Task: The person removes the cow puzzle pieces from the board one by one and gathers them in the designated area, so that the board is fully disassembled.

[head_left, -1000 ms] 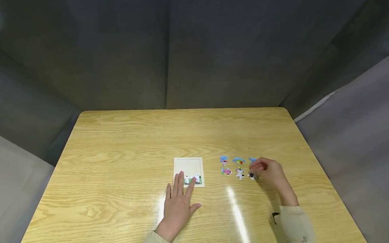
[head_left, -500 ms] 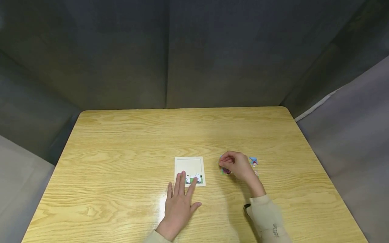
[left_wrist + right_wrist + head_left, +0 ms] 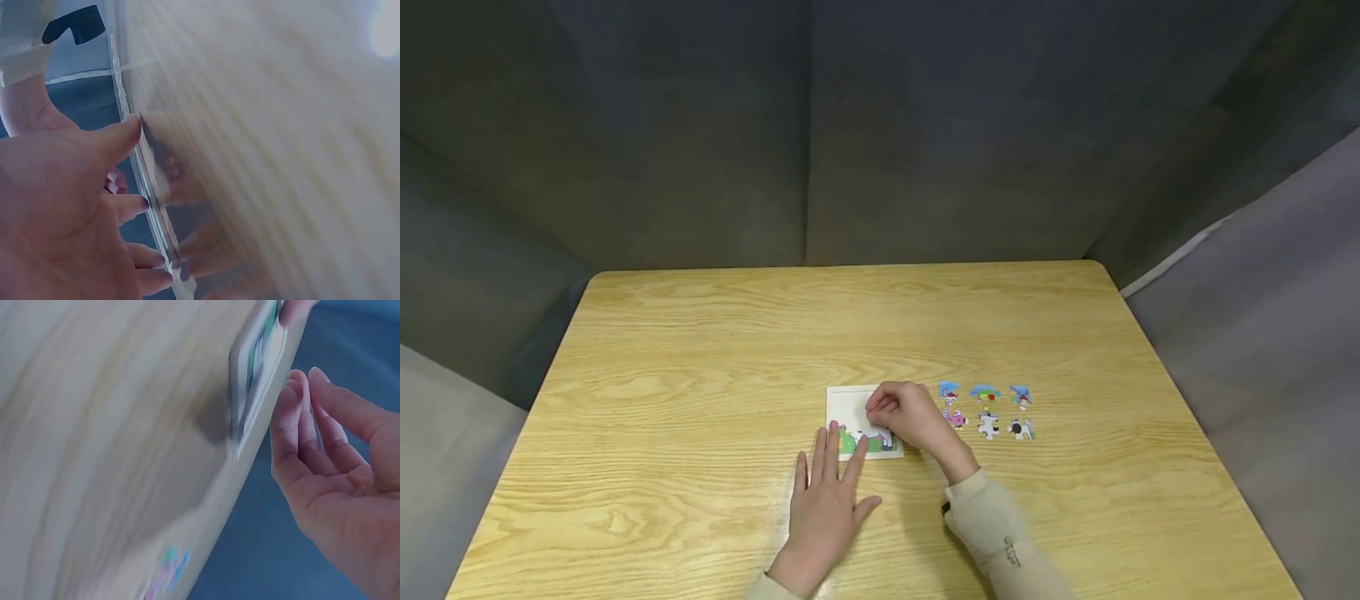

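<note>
A small white puzzle tray [image 3: 837,400] lies on the table, with picture pieces along its near side. Across its near-left edge rest the spread fingers of my left hand [image 3: 823,504]; the left wrist view shows this left hand [image 3: 62,206] with the tray hidden from sight. Over the tray's right half hovers my right hand [image 3: 913,421], fingers curled and the thumb brought close to them. In the right wrist view, no piece shows between the fingertips of the right hand [image 3: 331,450], and the puzzle tray [image 3: 237,394] stands beside it.
Loose puzzle pieces lie in two rows right of the tray, including a white piece [image 3: 988,427], a black-and-white piece [image 3: 1022,429] and a pink piece [image 3: 956,419]. Dark curtains [image 3: 700,150] surround the wooden table [image 3: 700,350].
My right hand has swept left from the loose pieces to above the tray, and those pieces are uncovered again. The left hand stays on the tray, appearing slightly farther left in view.
</note>
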